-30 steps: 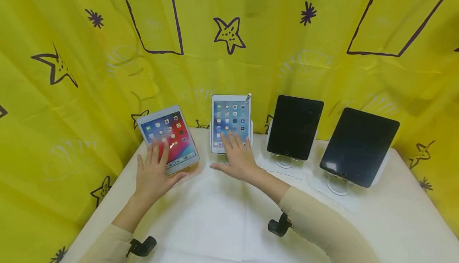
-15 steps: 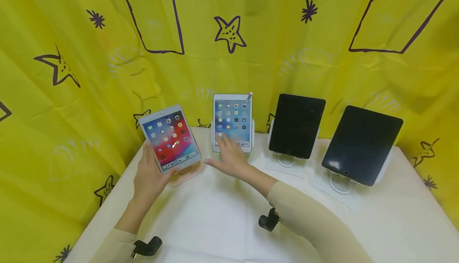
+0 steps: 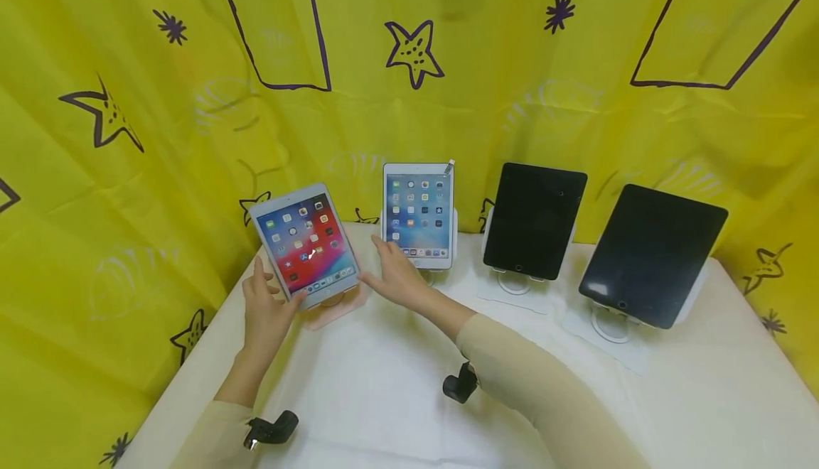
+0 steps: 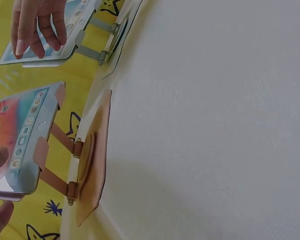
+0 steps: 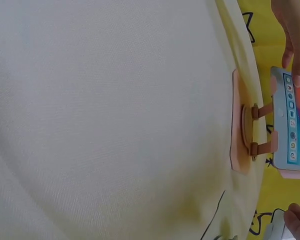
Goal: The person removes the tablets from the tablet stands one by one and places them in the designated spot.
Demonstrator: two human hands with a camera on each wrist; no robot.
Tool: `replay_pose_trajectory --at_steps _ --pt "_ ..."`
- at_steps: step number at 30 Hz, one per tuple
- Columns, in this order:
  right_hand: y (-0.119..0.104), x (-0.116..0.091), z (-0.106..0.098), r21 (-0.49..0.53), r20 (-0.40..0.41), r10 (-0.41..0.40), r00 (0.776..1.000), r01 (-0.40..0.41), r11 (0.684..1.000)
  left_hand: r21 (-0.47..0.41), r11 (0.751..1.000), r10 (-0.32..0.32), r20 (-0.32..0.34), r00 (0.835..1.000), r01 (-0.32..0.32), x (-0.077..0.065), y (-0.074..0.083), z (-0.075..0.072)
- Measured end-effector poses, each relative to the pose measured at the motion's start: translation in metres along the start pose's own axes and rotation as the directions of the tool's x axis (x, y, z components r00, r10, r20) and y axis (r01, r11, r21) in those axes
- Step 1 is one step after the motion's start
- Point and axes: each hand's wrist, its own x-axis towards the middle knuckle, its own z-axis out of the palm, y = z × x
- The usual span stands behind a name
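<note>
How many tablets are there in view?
4: a white tablet at far left, another white tablet next to it, then a black tablet, and another black tablet at far right.

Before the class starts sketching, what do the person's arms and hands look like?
Plain beige sleeves stop short of the left hand and right hand, neither of which wears a glove. A small, bent black device sits near each cuff.
</note>
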Motion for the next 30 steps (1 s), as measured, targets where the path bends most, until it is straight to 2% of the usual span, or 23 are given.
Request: replay_pose_trajectory --at_steps 6,13,20,24,30 --pt "-0.004 0.011 0.016 0.112 0.004 0.055 0.998 -0.055 0.992 -0.005 1.000 -0.029 -0.016 0.999 0.029 0.003 -0.003 0.002" --pt "-0.012 0.023 0.030 0.210 -0.109 0.093 0.990 -0.068 0.975 -0.019 0.999 -0.031 -0.042 0.999 0.031 0.002 -0.008 0.004" --pt "-0.021 0.033 0.035 0.210 -0.075 0.145 0.987 -0.127 0.969 -0.033 0.999 -0.006 -0.063 0.998 0.004 0.001 -0.007 0.007" --pt "-0.024 0.036 0.037 0.185 -0.083 0.145 0.986 -0.128 0.974 -0.021 1.000 0.002 -0.100 0.995 -0.004 -0.001 -0.007 0.009" --pt "-0.028 0.038 0.039 0.170 -0.101 0.164 0.981 -0.145 0.975 -0.049 0.998 -0.043 -0.172 0.984 0.035 -0.002 -0.002 0.017"
